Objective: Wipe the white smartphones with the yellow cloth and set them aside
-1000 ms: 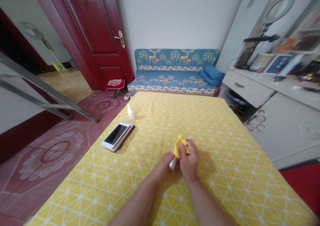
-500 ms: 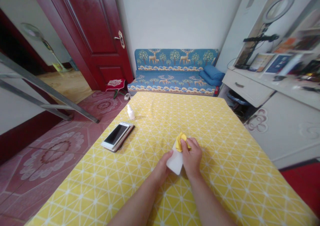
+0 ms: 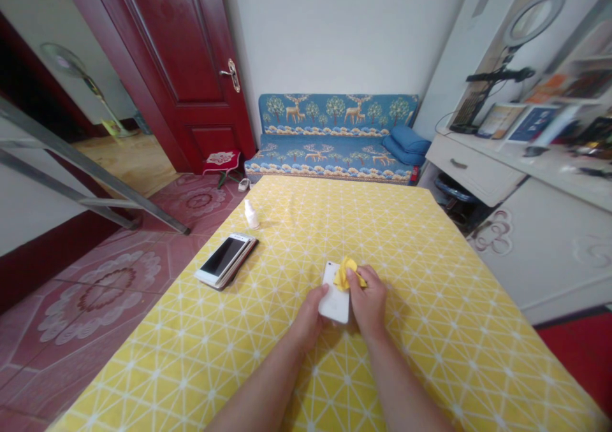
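Over the middle of the table, a white smartphone [image 3: 335,303] is tilted with its back facing me, the camera at its upper left corner. My left hand [image 3: 312,311] grips its left edge, thumb on the back and the other fingers hidden beneath. A crumpled yellow cloth [image 3: 347,273] is pinched in my right hand [image 3: 369,298], at the phone's upper right edge. To the left lies a stack of phones [image 3: 224,260], a white one with a dark screen on top. Behind the stack stands a small white spray bottle [image 3: 251,215].
A yellow cloth with white lines covers the table [image 3: 382,228]. Beyond its far edge is a blue patterned sofa [image 3: 329,148]. A white cabinet [image 3: 482,164] stands on the right, a metal ladder [image 3: 109,190] on the left. A red stool [image 3: 222,161] sits by the door.
The phone has turned in my left hand, so its camera corner now shows left of the yellow cloth. My right hand with the cloth has barely shifted.
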`<state>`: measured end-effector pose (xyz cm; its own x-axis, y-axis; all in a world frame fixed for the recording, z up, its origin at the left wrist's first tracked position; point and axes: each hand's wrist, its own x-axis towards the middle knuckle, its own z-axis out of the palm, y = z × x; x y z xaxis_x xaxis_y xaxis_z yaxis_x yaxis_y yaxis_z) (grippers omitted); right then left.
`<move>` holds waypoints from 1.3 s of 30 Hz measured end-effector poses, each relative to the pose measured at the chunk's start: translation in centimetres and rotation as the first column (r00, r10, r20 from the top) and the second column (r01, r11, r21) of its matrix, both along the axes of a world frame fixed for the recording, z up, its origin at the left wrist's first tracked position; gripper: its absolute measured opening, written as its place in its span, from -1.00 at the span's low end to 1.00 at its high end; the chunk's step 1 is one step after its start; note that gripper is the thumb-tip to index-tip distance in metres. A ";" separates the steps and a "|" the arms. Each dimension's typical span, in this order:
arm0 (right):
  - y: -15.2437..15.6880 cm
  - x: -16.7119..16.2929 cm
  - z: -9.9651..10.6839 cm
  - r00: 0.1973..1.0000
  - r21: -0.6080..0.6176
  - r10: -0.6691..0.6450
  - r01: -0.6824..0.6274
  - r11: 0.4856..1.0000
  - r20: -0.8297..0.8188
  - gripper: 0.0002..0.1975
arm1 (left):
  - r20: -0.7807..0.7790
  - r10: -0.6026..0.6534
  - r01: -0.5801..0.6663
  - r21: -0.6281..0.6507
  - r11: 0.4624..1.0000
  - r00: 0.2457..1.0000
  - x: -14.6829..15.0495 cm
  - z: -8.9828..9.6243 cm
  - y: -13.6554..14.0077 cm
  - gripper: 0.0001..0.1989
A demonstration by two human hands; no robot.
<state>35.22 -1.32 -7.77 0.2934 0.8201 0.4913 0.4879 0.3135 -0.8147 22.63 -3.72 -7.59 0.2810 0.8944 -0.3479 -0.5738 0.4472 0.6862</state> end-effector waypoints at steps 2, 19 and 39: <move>-0.4 -0.7 0.2 0.995 -0.004 0.050 -0.050 0.999 0.082 -0.78 | 0.036 0.084 -0.083 -0.008 0.996 0.996 -0.1 0.6 0.3 -0.66; -2.4 -2.7 2.1 0.811 -0.093 0.533 -0.527 0.845 0.244 -0.73 | -0.017 0.441 -0.440 0.040 0.897 0.897 -2.5 0.8 1.8 -0.39; 1.5 0.6 -2.0 0.999 -0.259 0.008 -0.021 0.966 -0.050 -0.48 | -0.631 0.348 0.195 0.629 0.752 0.693 -1.5 -0.7 1.5 -0.60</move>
<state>35.86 0.16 -9.75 0.2986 0.9218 0.2474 0.4434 0.0956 -0.8912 21.17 -2.18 -8.34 0.1282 0.9654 0.2273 0.1658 -0.2468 0.9548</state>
